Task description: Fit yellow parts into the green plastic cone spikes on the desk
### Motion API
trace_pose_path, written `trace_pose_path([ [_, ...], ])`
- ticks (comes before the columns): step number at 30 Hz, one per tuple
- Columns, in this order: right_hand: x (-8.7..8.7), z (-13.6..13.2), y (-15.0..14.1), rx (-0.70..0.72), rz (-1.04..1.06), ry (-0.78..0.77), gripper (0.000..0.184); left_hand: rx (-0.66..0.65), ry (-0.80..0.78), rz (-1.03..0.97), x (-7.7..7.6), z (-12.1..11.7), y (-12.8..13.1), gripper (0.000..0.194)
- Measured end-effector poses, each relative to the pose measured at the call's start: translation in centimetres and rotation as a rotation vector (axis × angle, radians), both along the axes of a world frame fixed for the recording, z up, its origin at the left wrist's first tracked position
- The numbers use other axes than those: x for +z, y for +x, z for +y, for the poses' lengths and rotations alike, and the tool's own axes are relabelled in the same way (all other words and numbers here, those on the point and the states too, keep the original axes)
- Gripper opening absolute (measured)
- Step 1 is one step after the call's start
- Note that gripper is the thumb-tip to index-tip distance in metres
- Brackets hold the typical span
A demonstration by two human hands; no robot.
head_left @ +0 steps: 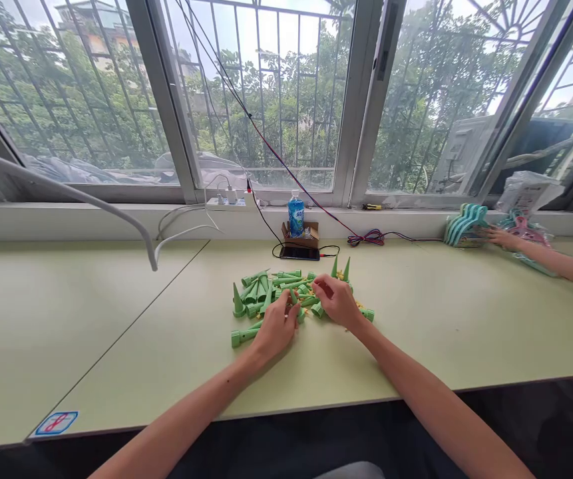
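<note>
Pinching one green cone point(294, 297) in the left hand point(277, 327), a person leans over the worktop point(416, 319). Right hand point(337, 303): fingertips drawn together above the heap; cannot tell if they grip anything. Green cones point(263, 287) lie jumbled between and beyond the hands, yellow bits point(340, 275) among them. A few upright, most on their sides. Finished and unfinished pieces: indistinguishable.

From the wearer's head, one view faces forward and down over the bench point(176, 366) toward windows point(276, 93), seemingly at close range.
</note>
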State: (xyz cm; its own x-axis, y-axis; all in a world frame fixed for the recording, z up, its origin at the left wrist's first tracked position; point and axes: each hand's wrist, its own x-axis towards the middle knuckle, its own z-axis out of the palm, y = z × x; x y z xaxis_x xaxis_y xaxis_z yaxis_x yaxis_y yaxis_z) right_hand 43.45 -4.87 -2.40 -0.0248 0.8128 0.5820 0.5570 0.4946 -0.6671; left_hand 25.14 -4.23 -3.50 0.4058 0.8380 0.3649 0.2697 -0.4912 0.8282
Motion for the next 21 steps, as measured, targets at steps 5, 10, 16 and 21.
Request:
trace_pose_path([
  [5, 0.11, -0.23, -0.19, 0.038, -0.024, 0.009, 0.026, 0.043, -0.055, -0.077, 0.37, -0.09, 0.11, 0.024],
  [10, 0.24, -0.39, -0.4, 0.07, -0.05, 0.04, 0.022, 0.058, -0.068, -0.124, 0.6, -0.09, 0.1, 0.023],
  [16, 0.24, -0.42, -0.44, 0.092, -0.069, 0.052, 0.018, 0.059, -0.064, -0.16, 0.47, -0.02, 0.08, 0.024],
  [21, 0.08, -0.35, -0.39, 0.107, -0.083, 0.094, 0.013, 0.068, -0.06, -0.176, 0.43, 0.03, 0.09, 0.025],
])
